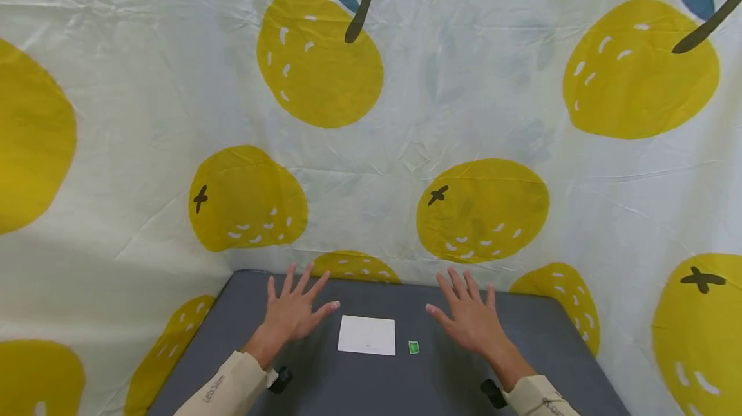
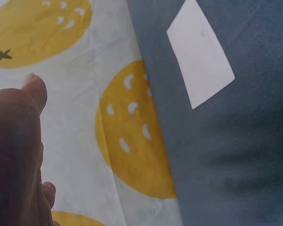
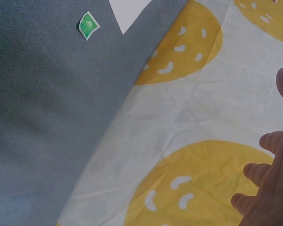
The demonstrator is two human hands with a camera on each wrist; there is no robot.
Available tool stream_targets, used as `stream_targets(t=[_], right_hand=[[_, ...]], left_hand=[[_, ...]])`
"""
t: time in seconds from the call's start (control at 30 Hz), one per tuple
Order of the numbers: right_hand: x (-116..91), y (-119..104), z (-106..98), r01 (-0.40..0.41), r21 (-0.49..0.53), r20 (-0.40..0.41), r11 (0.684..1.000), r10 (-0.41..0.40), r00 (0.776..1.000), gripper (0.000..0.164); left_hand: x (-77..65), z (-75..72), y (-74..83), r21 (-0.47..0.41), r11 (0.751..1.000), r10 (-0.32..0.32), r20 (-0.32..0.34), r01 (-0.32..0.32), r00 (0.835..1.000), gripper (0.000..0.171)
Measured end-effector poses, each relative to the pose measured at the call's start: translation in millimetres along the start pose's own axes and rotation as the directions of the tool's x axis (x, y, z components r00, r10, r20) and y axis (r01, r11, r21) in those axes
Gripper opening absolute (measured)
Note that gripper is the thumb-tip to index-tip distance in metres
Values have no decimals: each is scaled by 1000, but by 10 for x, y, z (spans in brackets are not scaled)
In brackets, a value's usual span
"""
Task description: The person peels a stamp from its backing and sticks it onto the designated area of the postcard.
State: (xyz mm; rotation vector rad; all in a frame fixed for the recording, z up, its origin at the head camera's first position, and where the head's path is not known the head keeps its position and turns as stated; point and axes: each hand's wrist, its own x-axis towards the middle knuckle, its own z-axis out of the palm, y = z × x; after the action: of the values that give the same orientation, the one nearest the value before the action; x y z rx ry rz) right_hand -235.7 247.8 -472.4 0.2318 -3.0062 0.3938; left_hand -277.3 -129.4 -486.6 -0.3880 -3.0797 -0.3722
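Note:
A white paper rectangle (image 1: 366, 335), shaped like an envelope or card with a faint small mark, lies flat on the dark grey table. Just right of its near corner is a small green postage stamp (image 1: 414, 347) with a white border. My left hand (image 1: 292, 313) hovers left of the paper, fingers spread and holding nothing. On the other side my right hand (image 1: 469, 316) is raised with spread fingers, right of the stamp and apart from it. In the right wrist view the stamp (image 3: 88, 25) shows a pale rounded design.
The grey table (image 1: 359, 397) reaches back to a white curtain (image 1: 382, 139) printed with yellow fruit, which also hangs along both sides. Dark wrist devices, such as the one at the left cuff (image 1: 281, 380), sit under the beige sleeves (image 1: 232, 380).

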Motion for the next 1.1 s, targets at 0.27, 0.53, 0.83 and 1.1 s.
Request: stream_targets(t=[0.27, 0.53, 0.83, 1.1], right_hand=[[5, -8, 54, 3, -2, 14, 1000, -3, 1000, 85], [5, -39, 120, 8, 15, 28, 1000, -8, 1000, 83], [-20, -19, 171, 6, 3, 6, 1000, -6, 1000, 83], [-38, -36, 225, -8, 3, 8, 1000, 8, 1000, 79]], left_hand=[[-36, 24, -17, -18, 1000, 2, 0, -2, 1000, 79], [-69, 62, -46, -15, 1000, -9, -3, 9, 1000, 79], [-53, 141, -34, 0, 1000, -9, -10, 9, 1000, 78], [-48, 190, -19, -12, 1000, -9, 0, 9, 1000, 77]])
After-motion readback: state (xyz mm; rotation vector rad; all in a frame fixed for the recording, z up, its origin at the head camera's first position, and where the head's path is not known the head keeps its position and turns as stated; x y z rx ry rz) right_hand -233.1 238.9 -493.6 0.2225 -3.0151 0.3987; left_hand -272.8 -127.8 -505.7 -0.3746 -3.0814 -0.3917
